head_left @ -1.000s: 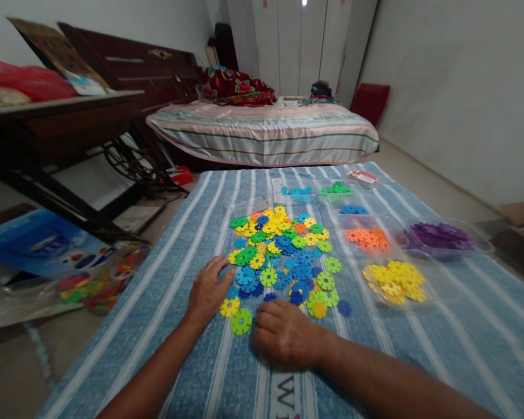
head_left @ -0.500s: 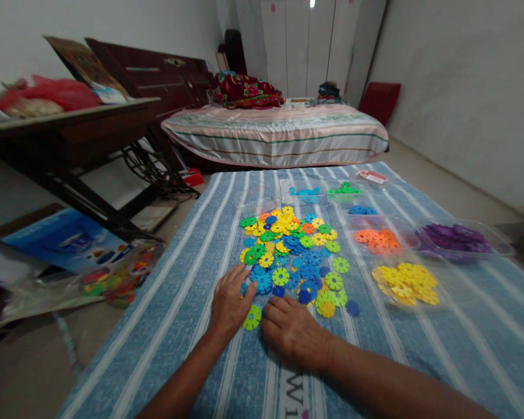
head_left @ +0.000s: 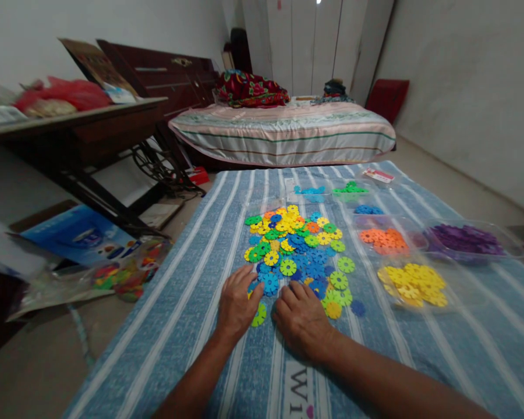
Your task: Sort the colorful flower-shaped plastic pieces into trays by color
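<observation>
A loose pile of flat plastic snowflake discs (head_left: 297, 244), blue, green, yellow and orange, lies on a blue striped cloth (head_left: 192, 291). My left hand (head_left: 237, 302) rests palm down at the pile's near left edge, fingers spread, partly covering a light green disc (head_left: 259, 316). My right hand (head_left: 302, 319) lies palm down just beside it, fingertips touching the blue discs at the pile's near edge. I cannot see anything gripped in either hand.
Clear trays at the right hold sorted discs: yellow (head_left: 413, 283), orange (head_left: 382, 240), purple (head_left: 467, 238), with green (head_left: 350, 188) and light blue (head_left: 309, 190) further back. A bed (head_left: 283, 131) stands beyond the cloth; a dark table (head_left: 70, 125) and a bag of discs (head_left: 126, 273) at the left.
My left hand slid back toward me and right, over the yellow and green discs at the pile's near edge. My right hand moved forward to the pile. The view shifted left.
</observation>
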Motion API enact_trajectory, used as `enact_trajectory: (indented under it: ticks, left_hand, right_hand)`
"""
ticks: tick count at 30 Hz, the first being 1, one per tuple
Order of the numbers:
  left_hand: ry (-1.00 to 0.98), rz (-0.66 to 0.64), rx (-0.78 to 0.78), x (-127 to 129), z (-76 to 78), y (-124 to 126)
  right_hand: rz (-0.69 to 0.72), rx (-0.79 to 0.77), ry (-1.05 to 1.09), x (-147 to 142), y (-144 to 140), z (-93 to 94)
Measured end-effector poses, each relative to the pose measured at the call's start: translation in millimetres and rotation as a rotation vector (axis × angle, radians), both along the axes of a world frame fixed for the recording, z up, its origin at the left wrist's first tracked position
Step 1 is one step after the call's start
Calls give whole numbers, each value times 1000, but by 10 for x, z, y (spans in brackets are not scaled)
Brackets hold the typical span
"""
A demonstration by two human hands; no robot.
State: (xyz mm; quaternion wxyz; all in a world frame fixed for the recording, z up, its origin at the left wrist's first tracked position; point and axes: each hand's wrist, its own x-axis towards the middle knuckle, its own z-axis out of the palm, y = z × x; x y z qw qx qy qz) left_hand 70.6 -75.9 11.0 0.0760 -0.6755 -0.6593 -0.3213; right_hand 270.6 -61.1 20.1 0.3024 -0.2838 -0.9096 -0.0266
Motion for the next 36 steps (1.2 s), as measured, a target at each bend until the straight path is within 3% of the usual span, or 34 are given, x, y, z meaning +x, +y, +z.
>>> enact_trajectory:
  ticks: [11, 22, 36]
  left_hand:
    - [54, -125, 54, 92, 100, -32]
    - [35, -184, 7, 113, 84, -51]
    - [18, -235, 48, 53, 13, -2]
  right_hand:
    - [9, 73, 140, 54, 140, -23]
    - [-84, -18, 43, -46, 178, -58]
    - [42, 59, 82, -35, 249, -59]
